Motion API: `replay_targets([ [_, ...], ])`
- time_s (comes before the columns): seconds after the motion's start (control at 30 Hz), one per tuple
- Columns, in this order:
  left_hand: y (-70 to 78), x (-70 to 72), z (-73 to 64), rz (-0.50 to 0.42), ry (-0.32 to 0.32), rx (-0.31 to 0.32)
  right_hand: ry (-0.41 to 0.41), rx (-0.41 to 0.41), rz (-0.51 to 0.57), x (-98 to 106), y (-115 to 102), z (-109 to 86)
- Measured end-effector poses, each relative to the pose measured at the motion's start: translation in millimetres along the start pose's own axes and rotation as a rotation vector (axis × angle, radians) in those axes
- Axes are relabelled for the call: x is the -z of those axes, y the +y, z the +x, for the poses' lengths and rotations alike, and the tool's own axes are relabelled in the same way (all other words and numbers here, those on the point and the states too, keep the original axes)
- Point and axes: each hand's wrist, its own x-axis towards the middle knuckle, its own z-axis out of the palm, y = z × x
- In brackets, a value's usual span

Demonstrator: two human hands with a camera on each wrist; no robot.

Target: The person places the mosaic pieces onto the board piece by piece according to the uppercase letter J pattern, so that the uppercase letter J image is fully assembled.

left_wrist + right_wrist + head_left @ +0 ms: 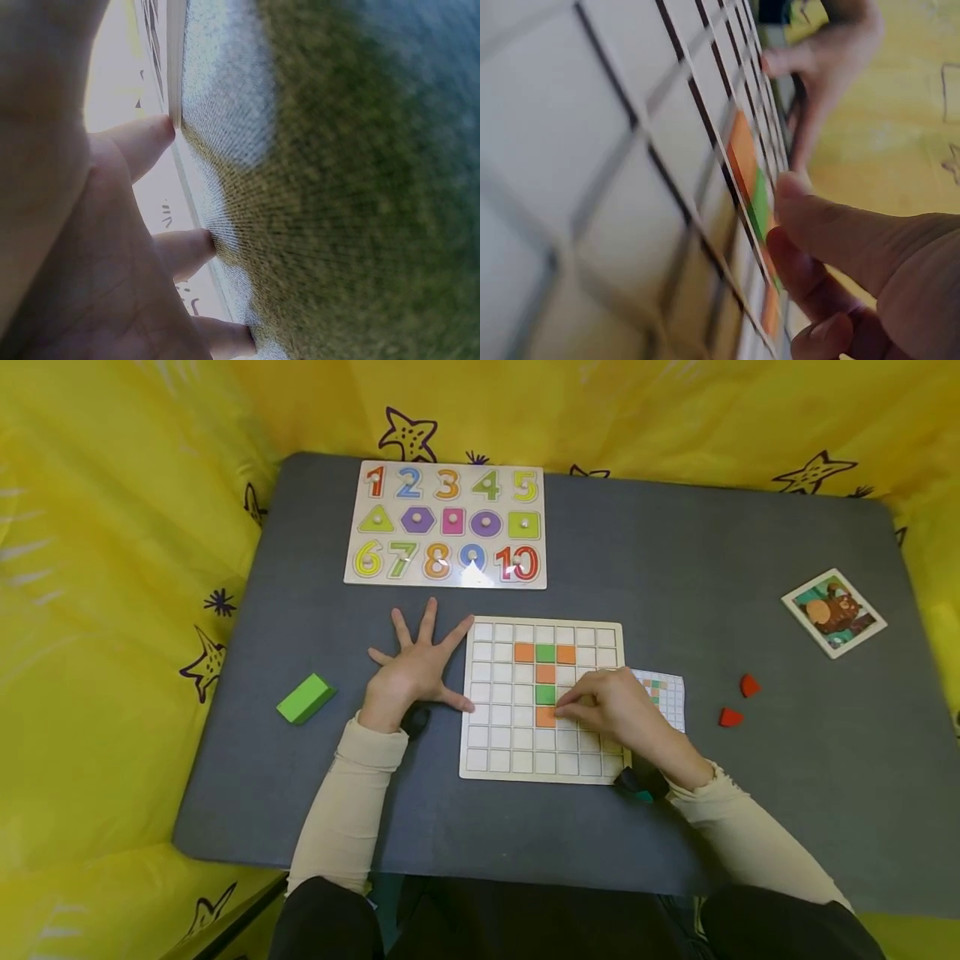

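Note:
A wooden grid board with white squares lies before me, some of its squares orange and green. My left hand is spread wide at the board's left side; thumb tip and index fingertip touch its edge. Over the right half reaches my right hand, thumb and index fingertip close together beside the lowest orange square and the green square above it. The right wrist view shows these fingertips near the coloured squares; whether something is pinched there is unclear. A printed pattern card is partly behind that hand.
A number-and-shape peg puzzle lies beyond the board. At left sits a green block. On the right are two small red pieces and a bear picture tile. Yellow patterned fabric surrounds the grey table.

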Motion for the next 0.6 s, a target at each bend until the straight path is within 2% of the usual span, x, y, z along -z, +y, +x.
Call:
replay_targets([
  [0.23, -0.1, -0.4, -0.7, -0.007, -0.005, -0.002, 0.127, -0.149, -0.142, 36, 27, -25.1],
  [0.37, -1.4, 0.6, -1.6, -0.003, -0.002, 0.0, 0.198, -0.197, -0.191, 52, 47, -39.4],
  [0.6, -1.8, 1.2, -2.3, -0.003, -0.005, 0.003, 0.23, -0.331, -0.243, 76, 77, -64.8],
])
